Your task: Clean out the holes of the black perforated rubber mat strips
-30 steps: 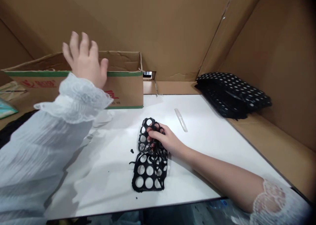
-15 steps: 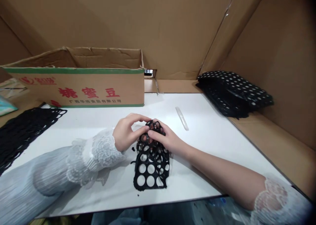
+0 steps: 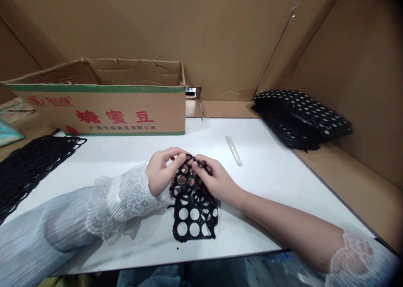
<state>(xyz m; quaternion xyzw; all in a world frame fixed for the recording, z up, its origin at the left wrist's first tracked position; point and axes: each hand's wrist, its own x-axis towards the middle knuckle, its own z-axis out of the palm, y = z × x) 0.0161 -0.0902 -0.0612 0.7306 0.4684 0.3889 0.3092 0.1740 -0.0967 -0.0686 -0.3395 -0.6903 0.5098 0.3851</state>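
A black rubbery sheet (image 3: 188, 221) full of round holes lies on the white table, its far part bunched up and lifted between both hands. My left hand (image 3: 163, 169) pinches its upper left edge with thumb and forefinger. On the other side, my right hand (image 3: 217, 178) is closed on the upper right part, thumb on top. Some of my right fingertips show through the holes. The near end of the sheet rests flat.
An open cardboard box (image 3: 126, 110) with red characters stands at the back left. More black holed sheets (image 3: 34, 165) lie at the left. Black dotted sheets (image 3: 302, 117) are piled at the right, against cardboard walls. A translucent white strip (image 3: 233, 151) lies right of my hands.
My hands have moved slightly apart, spreading the bunched top of the sheet. My left thumb has shifted up onto its edge.
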